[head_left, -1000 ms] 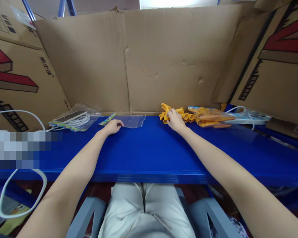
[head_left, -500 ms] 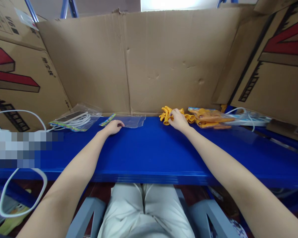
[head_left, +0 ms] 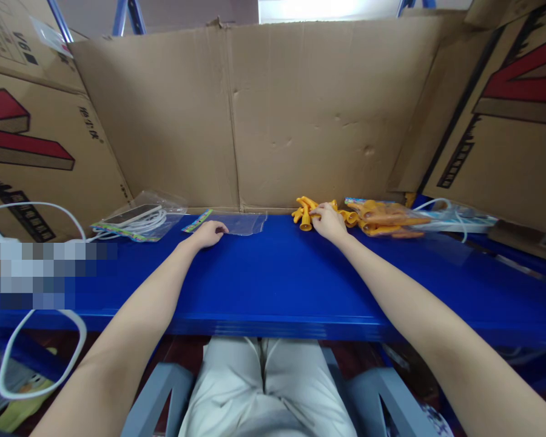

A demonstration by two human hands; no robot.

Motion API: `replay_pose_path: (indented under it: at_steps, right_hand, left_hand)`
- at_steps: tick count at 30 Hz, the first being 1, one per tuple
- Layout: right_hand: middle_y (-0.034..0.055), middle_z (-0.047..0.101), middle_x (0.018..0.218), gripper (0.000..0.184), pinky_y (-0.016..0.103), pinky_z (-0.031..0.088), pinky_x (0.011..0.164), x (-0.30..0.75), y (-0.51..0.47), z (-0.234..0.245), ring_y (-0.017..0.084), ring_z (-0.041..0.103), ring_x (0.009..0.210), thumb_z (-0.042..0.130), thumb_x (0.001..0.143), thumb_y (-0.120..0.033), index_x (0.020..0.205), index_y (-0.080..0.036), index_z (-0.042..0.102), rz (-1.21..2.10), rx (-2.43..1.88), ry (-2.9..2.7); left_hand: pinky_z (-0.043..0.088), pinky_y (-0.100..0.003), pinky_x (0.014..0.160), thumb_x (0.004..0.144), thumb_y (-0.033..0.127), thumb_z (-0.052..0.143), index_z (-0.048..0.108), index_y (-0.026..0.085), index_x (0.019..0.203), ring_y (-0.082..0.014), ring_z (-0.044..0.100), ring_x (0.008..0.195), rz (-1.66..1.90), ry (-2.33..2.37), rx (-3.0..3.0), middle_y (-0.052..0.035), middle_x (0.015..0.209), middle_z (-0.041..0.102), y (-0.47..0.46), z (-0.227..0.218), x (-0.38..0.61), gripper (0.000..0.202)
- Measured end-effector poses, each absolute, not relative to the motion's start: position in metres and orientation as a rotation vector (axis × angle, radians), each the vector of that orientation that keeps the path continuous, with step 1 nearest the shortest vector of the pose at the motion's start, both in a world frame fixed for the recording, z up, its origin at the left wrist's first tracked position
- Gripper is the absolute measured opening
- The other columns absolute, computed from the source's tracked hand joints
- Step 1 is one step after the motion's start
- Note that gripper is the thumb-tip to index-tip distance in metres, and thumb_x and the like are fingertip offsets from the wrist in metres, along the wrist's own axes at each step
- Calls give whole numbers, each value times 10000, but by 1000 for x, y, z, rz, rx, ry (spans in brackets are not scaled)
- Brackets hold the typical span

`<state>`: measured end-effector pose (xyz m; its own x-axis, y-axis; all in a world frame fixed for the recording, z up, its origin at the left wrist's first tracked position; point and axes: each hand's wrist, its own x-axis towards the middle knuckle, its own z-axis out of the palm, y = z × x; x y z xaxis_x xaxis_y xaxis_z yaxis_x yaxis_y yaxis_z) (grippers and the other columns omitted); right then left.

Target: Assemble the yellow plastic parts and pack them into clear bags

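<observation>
My left hand [head_left: 209, 233] rests on the near edge of a flat clear plastic bag [head_left: 246, 224] with a colourful header strip. Its fingers are loosely curled, thumb and fingertips apart, and I see nothing held in them. Against the cardboard at the back lies a small pile of yellow-orange toy hands [head_left: 306, 217] with hollow, flared ends. My right hand [head_left: 330, 223] reaches into this pile from the front, fingers bent and closed on one of the toy hands; the palm hides part of the pile.
To the right lies a clear bag of orange toy hands [head_left: 386, 218], with a white cable [head_left: 459, 218] behind. At left sit a bagged white device with cable [head_left: 136, 215] and a white cord loop [head_left: 82, 340]. Cardboard [head_left: 300, 109] walls the blue table [head_left: 273, 279] at back and sides.
My right hand has shifted very slightly to the right and nearer at the pile, its fingers still among the toy hands. My left hand stays in place on the bag.
</observation>
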<state>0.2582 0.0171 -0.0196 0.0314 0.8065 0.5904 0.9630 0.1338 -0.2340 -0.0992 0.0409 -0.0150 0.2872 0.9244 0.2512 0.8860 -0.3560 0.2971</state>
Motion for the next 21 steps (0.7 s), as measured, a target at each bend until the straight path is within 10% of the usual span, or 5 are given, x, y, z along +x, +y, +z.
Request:
replay_pose_path:
  at_steps: [21]
  right_hand:
    - [152, 544, 1152, 362, 404, 455, 941, 257, 22, -16, 259, 537, 1108, 441, 843, -214, 1147, -129, 620, -374, -1260, -1648]
  left_hand:
    - [470, -249, 895, 564, 115, 404, 729, 178, 875, -198, 655, 966, 568, 1717, 2393, -44, 955, 731, 45, -17, -102, 454]
